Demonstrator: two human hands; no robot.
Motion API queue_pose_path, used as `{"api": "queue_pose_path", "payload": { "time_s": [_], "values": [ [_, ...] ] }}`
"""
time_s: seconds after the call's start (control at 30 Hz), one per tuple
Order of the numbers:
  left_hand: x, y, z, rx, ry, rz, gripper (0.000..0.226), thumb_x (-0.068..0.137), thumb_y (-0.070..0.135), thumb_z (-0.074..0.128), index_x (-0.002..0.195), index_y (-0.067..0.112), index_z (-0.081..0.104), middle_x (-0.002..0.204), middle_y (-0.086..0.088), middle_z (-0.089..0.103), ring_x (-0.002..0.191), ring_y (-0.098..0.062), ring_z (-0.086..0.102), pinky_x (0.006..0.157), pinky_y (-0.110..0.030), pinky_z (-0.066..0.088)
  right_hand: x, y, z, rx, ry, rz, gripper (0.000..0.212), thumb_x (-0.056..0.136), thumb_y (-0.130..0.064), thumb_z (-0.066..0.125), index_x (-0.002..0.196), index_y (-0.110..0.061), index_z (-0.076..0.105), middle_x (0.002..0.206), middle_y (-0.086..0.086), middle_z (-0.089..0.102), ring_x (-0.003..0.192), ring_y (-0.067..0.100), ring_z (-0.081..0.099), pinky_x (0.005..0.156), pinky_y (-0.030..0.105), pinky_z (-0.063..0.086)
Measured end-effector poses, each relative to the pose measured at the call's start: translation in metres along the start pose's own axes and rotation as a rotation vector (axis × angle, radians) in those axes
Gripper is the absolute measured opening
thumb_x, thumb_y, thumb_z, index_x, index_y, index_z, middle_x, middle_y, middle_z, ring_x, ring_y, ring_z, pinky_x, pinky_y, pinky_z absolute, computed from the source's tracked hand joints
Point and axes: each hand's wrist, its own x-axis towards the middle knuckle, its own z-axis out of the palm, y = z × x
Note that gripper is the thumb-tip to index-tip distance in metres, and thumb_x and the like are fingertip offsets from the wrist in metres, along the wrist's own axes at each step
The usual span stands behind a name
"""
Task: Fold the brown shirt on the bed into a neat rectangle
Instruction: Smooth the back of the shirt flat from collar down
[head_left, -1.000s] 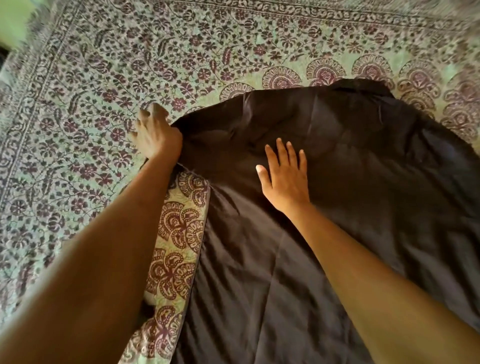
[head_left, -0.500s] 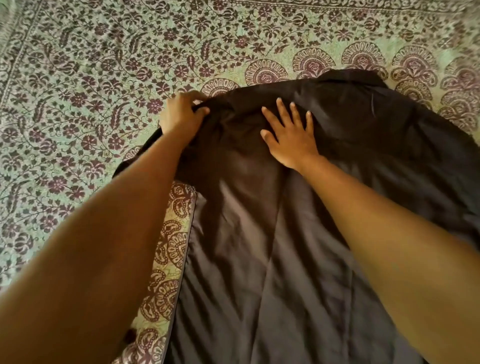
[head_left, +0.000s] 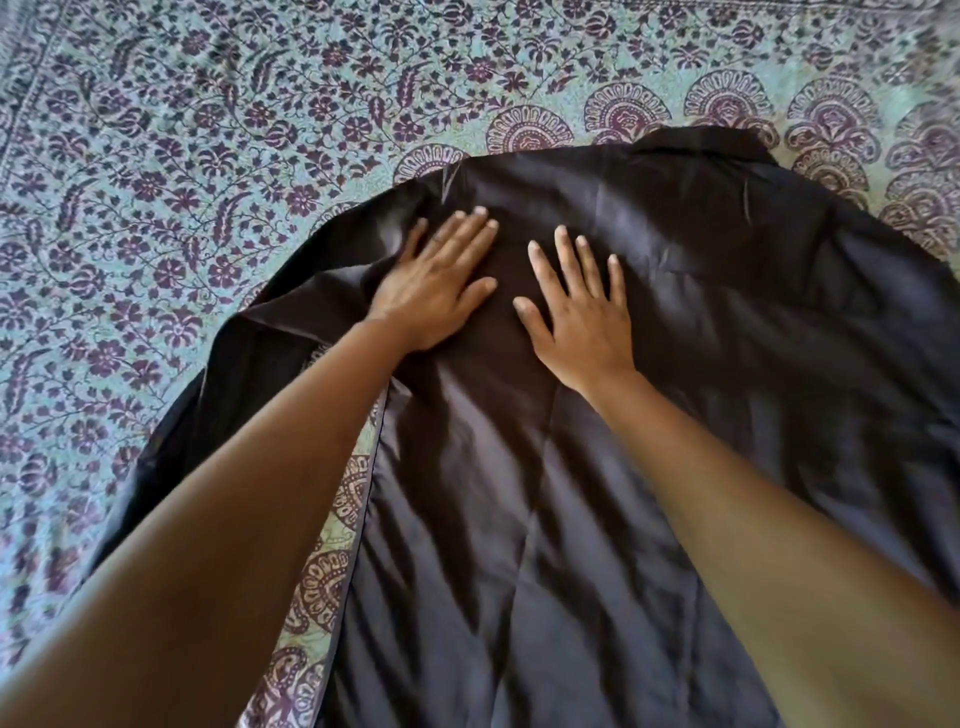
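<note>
Left hand (head_left: 436, 291): I see it flat, fingers spread, centre-left; half a second ago it pinched the shoulder edge.
Right hand (head_left: 582, 317): spread, pressing beside it, unchanged.
Brown shirt (head_left: 727, 338): spread on the bed (head_left: 182, 156), centre-right.

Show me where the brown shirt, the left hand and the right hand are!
brown shirt (head_left: 727, 322): head view, smooth back panel.
left hand (head_left: 434, 291): head view, back of the hand.
right hand (head_left: 584, 325): head view, back of the hand.
</note>
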Motion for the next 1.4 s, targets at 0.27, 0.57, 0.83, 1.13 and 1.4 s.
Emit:
{"api": "queue_pose_path", "payload": {
  "time_s": [0.27,0.57,0.83,1.13,1.4],
  "values": [
    [-0.001,-0.027,-0.032,0.027,0.072,-0.541,0.060,0.099,0.043,0.019,0.150,0.013,0.006,0.158,-0.005,0.000,0.145,-0.019,-0.002,0.117,-0.045,-0.006,0.001,-0.001,-0.007,-0.015,-0.104,0.026,0.059,0.097,-0.050,0.024,0.149,-0.029,0.006,0.158,0.002,-0.003,0.145,0.020,-0.003,0.116,0.044,-0.004],
    [-0.105,0.010,0.014,0.097,0.019,-0.231,0.059,0.095,0.046,0.024,0.148,0.020,0.022,0.156,-0.002,0.020,0.144,-0.020,0.018,0.115,-0.042,0.004,0.000,0.004,-0.010,0.006,-0.060,-0.020,0.062,0.091,-0.046,0.010,0.148,-0.024,0.019,0.157,0.007,0.010,0.144,0.024,0.011,0.115,0.044,0.002],
    [-0.141,0.086,0.013,-0.009,0.118,-0.158,0.060,0.094,0.044,0.028,0.146,0.013,0.026,0.155,-0.008,0.022,0.142,-0.021,0.022,0.115,-0.045,0.012,-0.129,-0.014,-0.020,0.092,0.068,0.042,0.057,0.094,-0.037,0.031,0.146,-0.014,0.026,0.153,0.013,0.022,0.141,0.028,0.021,0.113,0.047,0.011],
    [-0.248,0.059,0.033,0.030,-0.046,-0.389,0.062,0.093,0.047,0.024,0.148,0.018,0.023,0.156,-0.004,0.019,0.143,-0.022,0.018,0.114,-0.048,0.003,-0.216,0.003,-0.003,-0.022,-0.080,0.230,0.061,0.092,-0.046,0.029,0.146,-0.019,0.026,0.153,0.011,0.025,0.140,0.030,0.025,0.112,0.049,0.012],
    [-0.277,0.165,0.044,-0.048,-0.054,-0.132,0.064,0.091,0.044,0.033,0.145,0.010,0.030,0.152,-0.010,0.030,0.139,-0.023,0.029,0.113,-0.045,0.011,-0.252,-0.021,-0.011,-0.004,-0.082,0.100,0.060,0.094,-0.041,0.028,0.147,-0.012,0.023,0.154,0.014,0.020,0.141,0.029,0.021,0.113,0.046,0.011]
  ]
}}
